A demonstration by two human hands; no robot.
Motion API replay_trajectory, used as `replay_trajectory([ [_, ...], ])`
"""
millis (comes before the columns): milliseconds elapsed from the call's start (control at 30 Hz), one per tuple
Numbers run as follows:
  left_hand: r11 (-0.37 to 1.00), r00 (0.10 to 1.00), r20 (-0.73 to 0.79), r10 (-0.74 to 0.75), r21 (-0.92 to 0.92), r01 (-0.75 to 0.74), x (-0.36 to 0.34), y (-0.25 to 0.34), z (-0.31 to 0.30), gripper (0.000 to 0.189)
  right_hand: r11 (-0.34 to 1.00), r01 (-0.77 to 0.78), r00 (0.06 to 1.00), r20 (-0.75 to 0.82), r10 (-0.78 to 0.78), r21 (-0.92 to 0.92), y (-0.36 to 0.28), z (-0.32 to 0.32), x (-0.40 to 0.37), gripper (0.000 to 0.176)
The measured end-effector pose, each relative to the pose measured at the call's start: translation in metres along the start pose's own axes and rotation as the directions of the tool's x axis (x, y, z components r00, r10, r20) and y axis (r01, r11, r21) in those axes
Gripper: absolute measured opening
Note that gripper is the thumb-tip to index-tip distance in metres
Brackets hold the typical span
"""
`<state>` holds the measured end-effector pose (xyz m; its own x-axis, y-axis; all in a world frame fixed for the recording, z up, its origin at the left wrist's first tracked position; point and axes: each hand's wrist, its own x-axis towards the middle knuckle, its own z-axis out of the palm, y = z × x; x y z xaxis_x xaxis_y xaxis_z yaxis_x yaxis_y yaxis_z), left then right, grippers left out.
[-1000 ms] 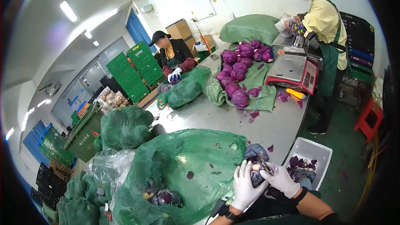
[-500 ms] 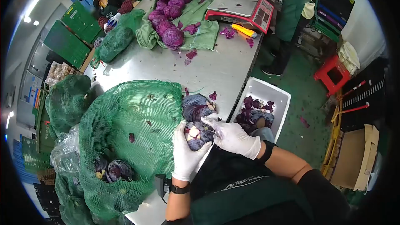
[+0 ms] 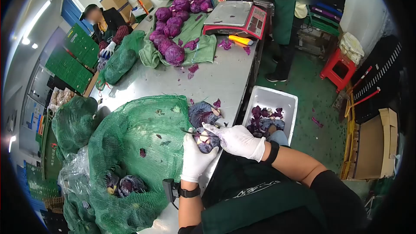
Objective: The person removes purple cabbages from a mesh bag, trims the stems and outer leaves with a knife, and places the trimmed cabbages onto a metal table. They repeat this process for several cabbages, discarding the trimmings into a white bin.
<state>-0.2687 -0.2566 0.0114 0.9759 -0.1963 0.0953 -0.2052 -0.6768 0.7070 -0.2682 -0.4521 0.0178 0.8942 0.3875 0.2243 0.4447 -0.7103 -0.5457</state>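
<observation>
My left hand (image 3: 194, 159), in a white glove, is wrapped round the lower left side of a red cabbage (image 3: 208, 145). The cabbage's pale cut stem end faces up. My right hand (image 3: 236, 140), also gloved, is closed on a knife whose handle is hidden in the fingers. The thin dark knife blade (image 3: 190, 132) lies across the top of the stem end, its tip pointing left. Touching this cabbage on the far side is a second red cabbage (image 3: 203, 113). A green mesh sack (image 3: 151, 147) spreads over the table to the left, with cabbages inside.
Trimmed leaves lie in a white bin (image 3: 293, 104) right of the steel table (image 3: 173, 83). Farther back are a pile of cabbages (image 3: 174, 54), a red scale (image 3: 255, 21) and a yellow utility knife (image 3: 241, 40). One person works at the far left; another stands beyond the scale.
The knife blade now shows across the cabbage's stem end, where it was mostly hidden before. My left hand still holds the cabbage. The whole view has shifted slightly.
</observation>
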Motion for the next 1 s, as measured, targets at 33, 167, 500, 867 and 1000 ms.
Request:
replay_trajectory([
  [33, 1.0, 1.0, 0.001, 0.014, -0.006, -0.014, 0.001, -0.002, 0.0, 0.096, 1.0, -0.005, 1.0, -0.009, 0.005, -0.012, -0.002, 0.0, 0.001, 0.06],
  [167, 0.991, 0.993, -0.029, 0.118, 0.065, -0.116, 0.003, -0.009, 0.006, 0.096, 0.982, -0.114, 0.993, 0.003, 0.116, -0.15, -0.01, 0.01, 0.007, 0.053],
  [500, 0.938, 0.966, 0.038, 0.254, -0.255, -0.237, -0.005, -0.028, -0.006, 0.1, 0.603, -0.563, 0.793, 0.165, 0.586, 0.565, 0.093, 0.052, 0.025, 0.061],
  [867, 0.959, 0.971, -0.215, 0.105, -0.235, -0.156, 0.012, -0.027, 0.009, 0.089, 0.687, -0.717, 0.602, -0.601, 0.525, -0.118, 0.132, -0.03, 0.015, 0.062],
  [1000, 0.95, 0.969, -0.16, 0.189, -0.221, -0.221, 0.015, -0.033, 0.007, 0.09, 0.91, -0.335, 0.745, -0.523, 0.414, 0.243, 0.066, -0.032, 0.035, 0.033],
])
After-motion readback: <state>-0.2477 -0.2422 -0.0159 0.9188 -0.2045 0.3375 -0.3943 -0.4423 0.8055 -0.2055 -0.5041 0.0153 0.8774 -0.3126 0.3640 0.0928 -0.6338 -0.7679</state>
